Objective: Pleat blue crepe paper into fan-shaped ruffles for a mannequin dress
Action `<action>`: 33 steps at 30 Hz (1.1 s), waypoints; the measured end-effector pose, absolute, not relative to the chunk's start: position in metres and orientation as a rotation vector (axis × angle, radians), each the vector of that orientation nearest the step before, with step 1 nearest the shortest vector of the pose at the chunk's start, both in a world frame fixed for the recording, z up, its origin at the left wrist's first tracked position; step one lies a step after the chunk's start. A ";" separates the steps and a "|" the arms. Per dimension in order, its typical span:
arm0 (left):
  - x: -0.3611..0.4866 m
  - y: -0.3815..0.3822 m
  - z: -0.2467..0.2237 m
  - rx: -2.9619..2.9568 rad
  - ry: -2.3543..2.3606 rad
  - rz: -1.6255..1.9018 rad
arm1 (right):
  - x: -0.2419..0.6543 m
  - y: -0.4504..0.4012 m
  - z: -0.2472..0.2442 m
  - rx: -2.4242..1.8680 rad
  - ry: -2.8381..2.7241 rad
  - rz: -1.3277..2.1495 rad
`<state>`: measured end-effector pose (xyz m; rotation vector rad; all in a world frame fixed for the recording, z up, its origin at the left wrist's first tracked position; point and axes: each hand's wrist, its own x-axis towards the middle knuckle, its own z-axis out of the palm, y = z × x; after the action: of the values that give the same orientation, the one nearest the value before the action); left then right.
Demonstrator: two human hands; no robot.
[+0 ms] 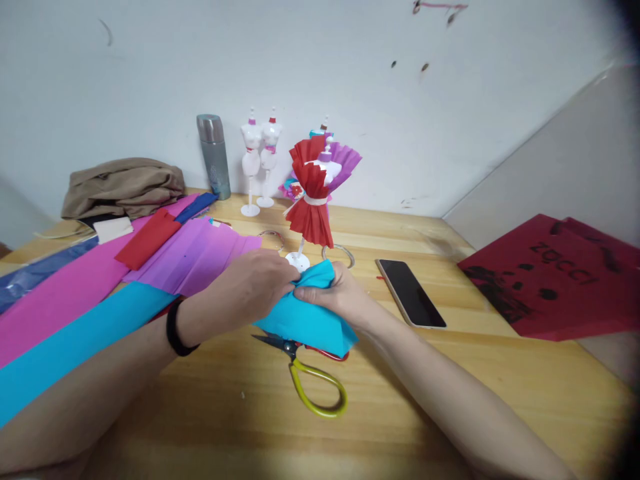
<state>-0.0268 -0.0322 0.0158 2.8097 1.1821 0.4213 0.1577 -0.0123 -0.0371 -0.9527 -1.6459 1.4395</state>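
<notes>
A bright blue paper piece point(313, 323) hangs between my hands, gathered along its upper edge. My left hand point(257, 283) pinches the gathered edge from the left, its fingertips partly hidden. My right hand point(343, 293) grips the same paper, with the thumb lying over the folds. Just behind my hands stands a small white mannequin point(327, 170) dressed in pleated red and purple paper with a pale band round the waist. Below the blue paper lie scissors point(320, 393) with yellow and red handles, partly covered by it.
Pink, purple, red and blue paper sheets point(65, 293) spread across the left. Behind them are a brown cloth point(125, 187), a grey bottle point(215, 160) and bare white mannequins point(251, 153). On the right are a phone point(413, 293) and a red bag point(555, 280).
</notes>
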 end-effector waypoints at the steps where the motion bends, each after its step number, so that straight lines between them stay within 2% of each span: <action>1: -0.027 -0.033 0.018 2.797 1.205 0.358 | 0.158 -0.012 -0.038 -0.957 -1.645 1.433; 4: -0.026 -0.034 0.021 2.768 1.250 0.279 | 0.158 -0.011 -0.039 -0.968 -1.641 1.428; 15: -0.026 -0.033 0.013 2.828 1.218 0.391 | 0.157 -0.011 -0.034 -1.052 -1.552 1.424; 28: -0.032 -0.025 0.000 2.770 1.136 0.553 | 0.154 -0.013 -0.037 -0.951 -1.557 1.452; 33: -0.030 -0.026 -0.004 2.785 1.205 0.516 | 0.154 -0.014 -0.037 -0.977 -1.564 1.456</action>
<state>-0.0299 -0.0265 -0.0043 2.7849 1.2050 0.5162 0.1544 -0.0139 -0.0367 -0.9765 -1.5640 1.4563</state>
